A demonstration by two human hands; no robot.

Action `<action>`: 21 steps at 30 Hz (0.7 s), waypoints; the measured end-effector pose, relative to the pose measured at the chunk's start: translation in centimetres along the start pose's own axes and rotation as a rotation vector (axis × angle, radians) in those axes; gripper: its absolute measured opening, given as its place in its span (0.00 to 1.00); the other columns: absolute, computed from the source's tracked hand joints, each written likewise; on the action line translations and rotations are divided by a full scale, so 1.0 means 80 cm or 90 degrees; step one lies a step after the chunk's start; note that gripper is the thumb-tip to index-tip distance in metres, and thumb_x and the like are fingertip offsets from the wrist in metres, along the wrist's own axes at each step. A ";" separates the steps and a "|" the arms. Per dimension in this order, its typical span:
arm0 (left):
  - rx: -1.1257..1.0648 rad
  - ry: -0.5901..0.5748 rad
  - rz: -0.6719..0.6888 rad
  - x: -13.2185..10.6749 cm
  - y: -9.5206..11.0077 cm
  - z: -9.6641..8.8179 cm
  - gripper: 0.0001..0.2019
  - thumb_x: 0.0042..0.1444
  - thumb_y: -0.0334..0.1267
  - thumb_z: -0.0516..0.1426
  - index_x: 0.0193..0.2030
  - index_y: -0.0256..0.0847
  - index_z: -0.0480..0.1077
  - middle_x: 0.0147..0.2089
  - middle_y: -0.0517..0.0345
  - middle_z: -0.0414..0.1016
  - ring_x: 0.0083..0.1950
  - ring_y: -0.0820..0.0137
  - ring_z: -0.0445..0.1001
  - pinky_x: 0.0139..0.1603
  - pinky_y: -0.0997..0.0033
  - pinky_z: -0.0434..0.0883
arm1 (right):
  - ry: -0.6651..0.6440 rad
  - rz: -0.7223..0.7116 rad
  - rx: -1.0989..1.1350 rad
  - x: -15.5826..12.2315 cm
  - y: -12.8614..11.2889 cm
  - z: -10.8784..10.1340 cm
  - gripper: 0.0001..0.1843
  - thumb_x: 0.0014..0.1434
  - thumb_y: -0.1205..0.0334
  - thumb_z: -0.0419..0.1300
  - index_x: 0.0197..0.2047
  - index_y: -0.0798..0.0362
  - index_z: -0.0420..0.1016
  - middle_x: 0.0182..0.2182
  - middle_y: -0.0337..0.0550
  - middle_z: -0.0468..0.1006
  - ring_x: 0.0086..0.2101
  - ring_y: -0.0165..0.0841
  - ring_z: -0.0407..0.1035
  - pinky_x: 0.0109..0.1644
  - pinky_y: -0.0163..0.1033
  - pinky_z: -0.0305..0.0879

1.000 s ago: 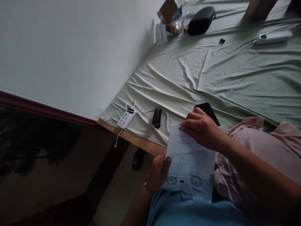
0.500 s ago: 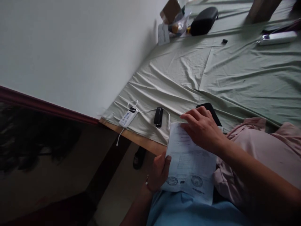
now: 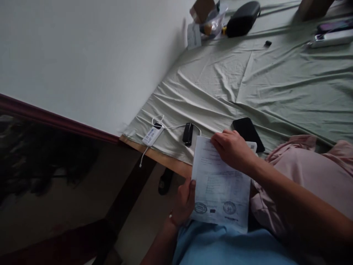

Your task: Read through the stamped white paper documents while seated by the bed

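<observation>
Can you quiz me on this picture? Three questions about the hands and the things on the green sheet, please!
1. True or false: the left hand holds the white power bank.
2. The right hand rests on: A) the dark case, B) the top of the paper, C) the cable.
3. Which dark flat thing lies on the green sheet just beyond the right hand?
Key: 1 false, it grips the paper's edge; 2 B; 3 the black phone.

A paper sheet [image 3: 220,184] lies over the person's lap at the near edge of the bed [image 3: 275,84], the left hand [image 3: 184,202] at its left edge and the right hand [image 3: 231,149] on its upper end. Just behind it on the bed lies a phone [image 3: 248,133], with a small device [image 3: 188,133] and a power bank [image 3: 151,135] to the left. A case [image 3: 242,18] and a bag [image 3: 209,24] sit far back by the wall [image 3: 96,55].
</observation>
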State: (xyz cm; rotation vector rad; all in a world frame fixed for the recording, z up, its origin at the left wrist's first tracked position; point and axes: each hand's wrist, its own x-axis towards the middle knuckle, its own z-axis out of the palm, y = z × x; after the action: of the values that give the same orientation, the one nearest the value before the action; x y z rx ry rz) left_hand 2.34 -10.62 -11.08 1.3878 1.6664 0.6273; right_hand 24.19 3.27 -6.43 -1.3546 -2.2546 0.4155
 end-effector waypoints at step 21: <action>-0.252 0.240 -0.076 0.017 -0.039 -0.016 0.26 0.62 0.62 0.53 0.46 0.39 0.72 0.40 0.55 0.75 0.41 0.70 0.72 0.38 0.76 0.69 | -0.086 0.356 0.811 -0.061 0.025 0.067 0.33 0.57 0.32 0.61 0.43 0.59 0.73 0.34 0.48 0.77 0.30 0.35 0.71 0.33 0.36 0.69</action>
State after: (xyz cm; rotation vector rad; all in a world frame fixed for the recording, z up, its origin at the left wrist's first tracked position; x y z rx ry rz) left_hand -0.40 -9.97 -13.36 0.9167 1.7742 1.1329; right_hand 24.74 -0.23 -13.11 -1.1274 -1.0934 1.7609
